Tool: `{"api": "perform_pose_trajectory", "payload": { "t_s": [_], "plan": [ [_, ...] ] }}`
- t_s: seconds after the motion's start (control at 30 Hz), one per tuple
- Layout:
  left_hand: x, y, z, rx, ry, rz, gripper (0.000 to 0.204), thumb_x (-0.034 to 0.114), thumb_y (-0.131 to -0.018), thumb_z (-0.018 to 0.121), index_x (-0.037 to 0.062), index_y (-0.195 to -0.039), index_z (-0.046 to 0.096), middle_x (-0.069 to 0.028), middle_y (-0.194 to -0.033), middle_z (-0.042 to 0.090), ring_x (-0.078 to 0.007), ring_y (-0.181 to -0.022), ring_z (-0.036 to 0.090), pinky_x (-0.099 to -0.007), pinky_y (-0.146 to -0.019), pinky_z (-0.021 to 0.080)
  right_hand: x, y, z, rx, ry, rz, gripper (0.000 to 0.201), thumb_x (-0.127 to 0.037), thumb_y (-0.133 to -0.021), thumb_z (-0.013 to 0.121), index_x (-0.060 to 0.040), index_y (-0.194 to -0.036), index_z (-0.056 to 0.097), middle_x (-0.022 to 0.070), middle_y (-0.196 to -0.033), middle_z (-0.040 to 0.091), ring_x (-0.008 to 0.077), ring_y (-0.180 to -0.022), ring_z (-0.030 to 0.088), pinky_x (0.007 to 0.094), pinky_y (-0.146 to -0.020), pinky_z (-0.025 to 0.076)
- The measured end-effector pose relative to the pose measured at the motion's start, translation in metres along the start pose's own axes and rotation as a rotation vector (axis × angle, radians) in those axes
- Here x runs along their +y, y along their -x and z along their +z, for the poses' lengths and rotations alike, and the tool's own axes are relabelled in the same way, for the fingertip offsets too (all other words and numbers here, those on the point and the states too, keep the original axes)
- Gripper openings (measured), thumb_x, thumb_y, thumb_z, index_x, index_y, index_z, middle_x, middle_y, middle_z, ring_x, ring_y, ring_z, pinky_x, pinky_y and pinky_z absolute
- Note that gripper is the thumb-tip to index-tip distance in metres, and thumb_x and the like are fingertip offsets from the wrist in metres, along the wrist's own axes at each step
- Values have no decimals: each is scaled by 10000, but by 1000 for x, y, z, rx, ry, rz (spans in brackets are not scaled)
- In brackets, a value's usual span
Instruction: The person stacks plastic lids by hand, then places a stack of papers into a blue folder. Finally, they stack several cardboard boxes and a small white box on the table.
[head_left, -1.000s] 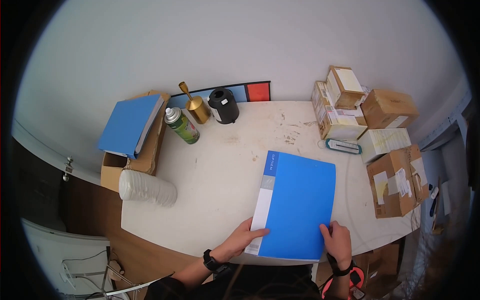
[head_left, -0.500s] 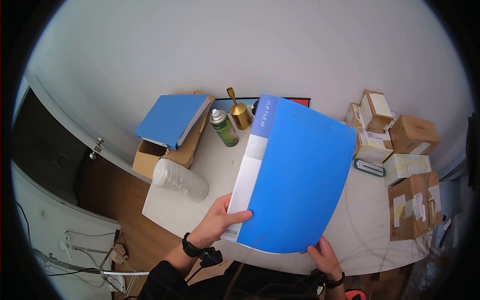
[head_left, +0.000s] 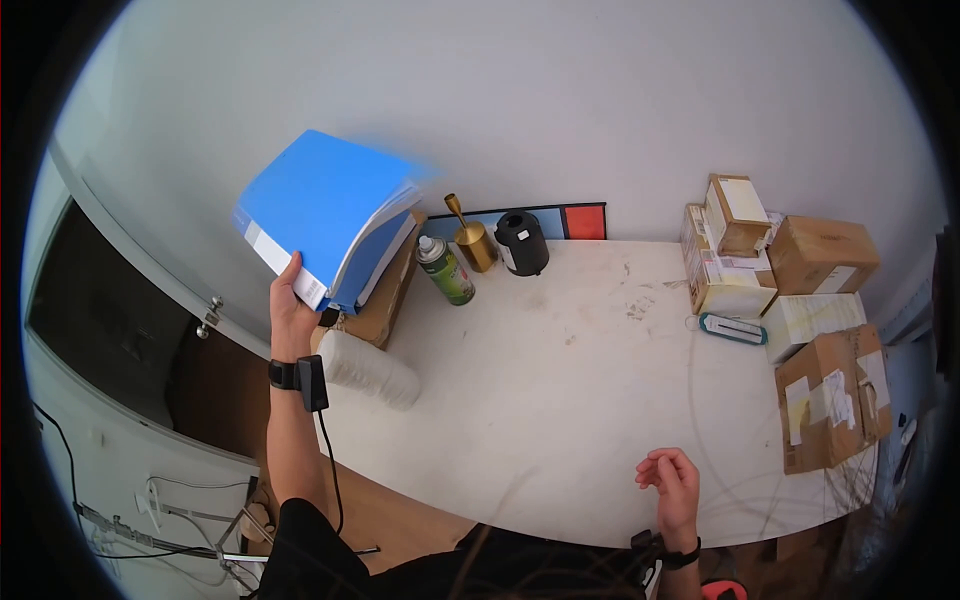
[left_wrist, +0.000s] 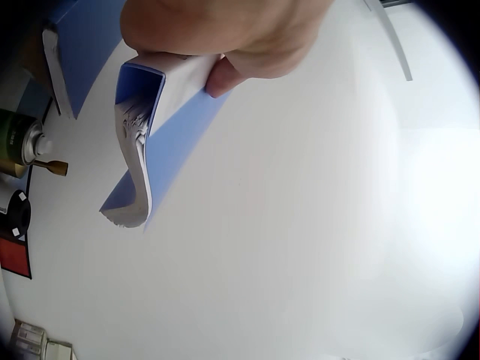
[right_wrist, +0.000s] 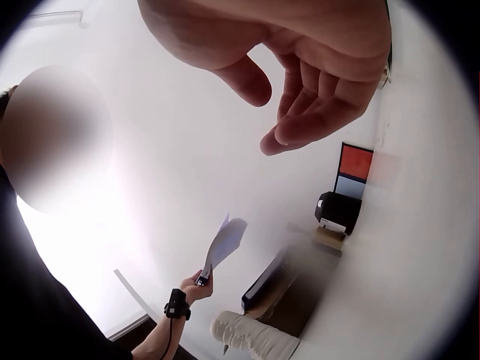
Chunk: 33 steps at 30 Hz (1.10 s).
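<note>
My left hand grips the blue clip file by the lower end of its white spine, thumb on the cover. The file is raised at the left, over or against another blue binder; whether they touch I cannot tell. In the left wrist view the hand pinches the spine, and the file's pages sag in a bend. Over the table's front right is my right hand, holding nothing. The right wrist view shows that hand with loosely bent fingers, thumb apart.
Under the binder sits a cardboard box, with a white wrapped roll in front. A green spray can, a brass holder and a black cylinder stand at the back. Several boxes are stacked at the right.
The left hand has carried the file up and left, from over the table to the binder and box. My right hand has let go of the file and is apart from it.
</note>
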<state>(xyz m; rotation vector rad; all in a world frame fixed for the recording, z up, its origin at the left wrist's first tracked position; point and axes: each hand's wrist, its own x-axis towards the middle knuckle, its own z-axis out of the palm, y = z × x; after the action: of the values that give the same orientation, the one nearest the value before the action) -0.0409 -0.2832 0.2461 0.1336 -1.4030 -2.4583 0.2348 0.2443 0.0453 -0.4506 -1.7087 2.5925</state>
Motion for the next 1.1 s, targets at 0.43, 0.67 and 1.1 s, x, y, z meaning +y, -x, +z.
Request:
{"api": "perform_pose_trajectory", "payload": {
  "t_s": [0.43,0.67,1.1],
  "plan": [
    [-63,-135,-119,355,-267,-80,227,219,-1056,582,28,-1150,661,-127,-1152,719,-294,-1028,711,-372,-921,557,2,9,-40,-3,-1,24,172,-132,-1067,527,-9,-1043,645,96,-890,707,157,-767,656,290,-705,517],
    [-55,-169,-146,399,-168,-244,317,87,-944,563,-78,-1214,579,-200,-1210,672,-321,-1084,678,-411,-955,536,-12,23,-60,-11,119,8,151,-90,-1045,552,17,-1063,657,99,-901,723,154,-779,672,294,-704,536],
    [-100,92,74,-78,-311,328,431,-14,-1000,496,-50,-1430,476,-172,-1308,639,-306,-1298,609,-397,-1160,436,-171,54,-277,1162,867,-705,437,-264,-1072,581,15,-1407,560,144,-1388,623,232,-1288,572,342,-1056,446]
  ]
}}
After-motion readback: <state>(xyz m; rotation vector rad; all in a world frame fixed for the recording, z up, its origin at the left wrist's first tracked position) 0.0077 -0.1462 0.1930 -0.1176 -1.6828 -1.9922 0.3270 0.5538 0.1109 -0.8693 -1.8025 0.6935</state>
